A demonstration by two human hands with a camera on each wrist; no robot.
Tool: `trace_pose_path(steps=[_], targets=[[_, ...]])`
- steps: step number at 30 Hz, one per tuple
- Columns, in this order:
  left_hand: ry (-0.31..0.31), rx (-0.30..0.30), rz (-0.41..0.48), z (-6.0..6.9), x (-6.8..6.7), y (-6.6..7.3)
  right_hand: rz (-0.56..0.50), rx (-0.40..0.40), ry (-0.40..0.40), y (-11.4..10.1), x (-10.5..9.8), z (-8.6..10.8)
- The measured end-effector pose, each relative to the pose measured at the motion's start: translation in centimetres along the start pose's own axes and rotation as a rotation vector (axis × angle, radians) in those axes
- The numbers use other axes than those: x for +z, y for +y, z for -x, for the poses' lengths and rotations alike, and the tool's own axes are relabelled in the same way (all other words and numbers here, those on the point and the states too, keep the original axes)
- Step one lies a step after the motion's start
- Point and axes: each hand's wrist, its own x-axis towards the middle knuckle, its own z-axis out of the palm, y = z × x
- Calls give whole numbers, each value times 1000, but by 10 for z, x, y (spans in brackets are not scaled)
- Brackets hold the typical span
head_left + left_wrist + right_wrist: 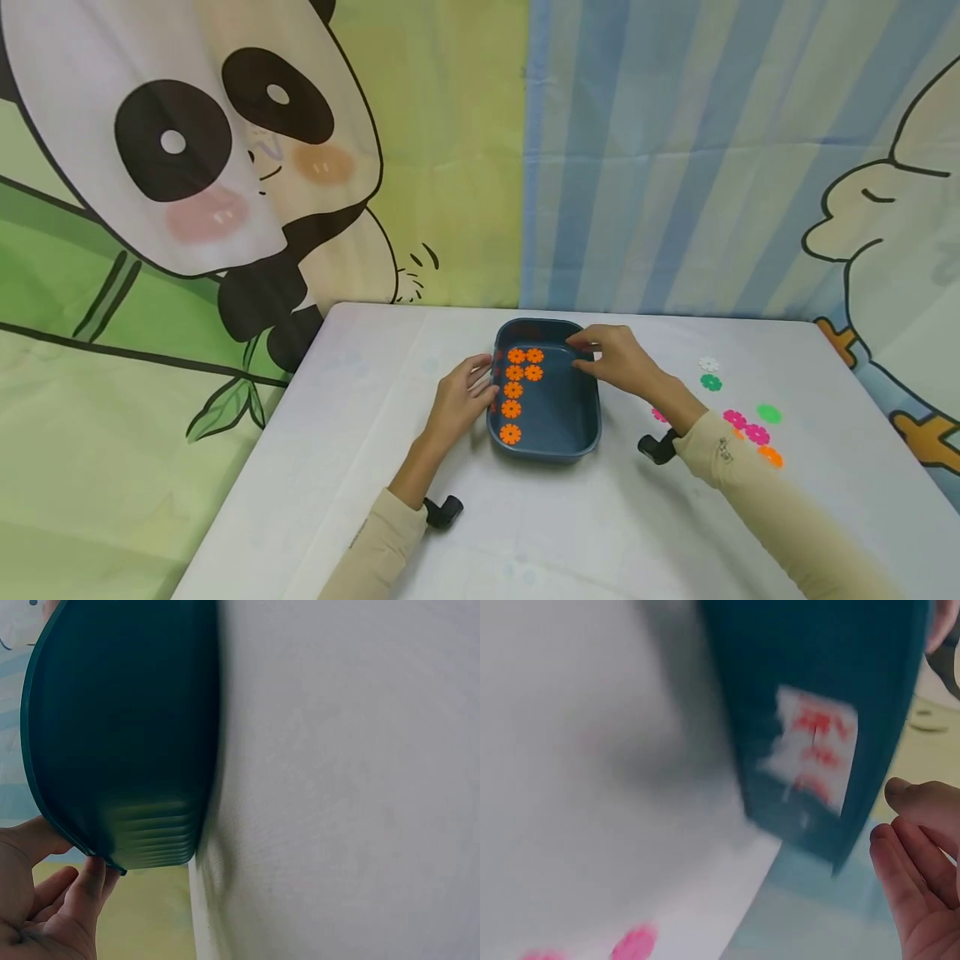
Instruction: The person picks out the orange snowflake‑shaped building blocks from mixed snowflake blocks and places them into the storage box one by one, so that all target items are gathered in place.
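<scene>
A dark blue rectangular tray (555, 417) stands on the white table, with several orange flower-shaped pieces (512, 390) along the left of its floor. My left hand (455, 404) is at the tray's left side; the left wrist view shows thumb and fingers pinching the rim (30, 750). Across the tray, my right hand (621, 360) hovers by the right rim. In the right wrist view its thumb (919, 801) and fingers stand apart, with a gap to the tray wall and nothing seen between them. That wall bears a torn white label with red marks (817, 746).
Loose flower-shaped pieces lie right of the tray: white (708, 364), dark green (711, 382), light green (768, 413), pink (757, 434) and orange (770, 456). The right forearm passes over some of them. A cartoon-printed curtain (450, 150) hangs behind the table.
</scene>
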Motion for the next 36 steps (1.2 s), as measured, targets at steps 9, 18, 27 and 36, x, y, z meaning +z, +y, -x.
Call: trace_pose_path(steps=[9, 18, 27, 36], targets=[[-24, 5, 21, 7, -4, 26, 69, 202, 40, 18, -43, 62], [9, 19, 4, 0, -1, -5, 98, 232, 131, 38, -62, 133], [4, 15, -13, 0, -2, -6, 119, 385, 176, 49, -62, 187], [-4, 22, 13, 1, -1, -1, 202, 428, 194, 69, -61, 216]])
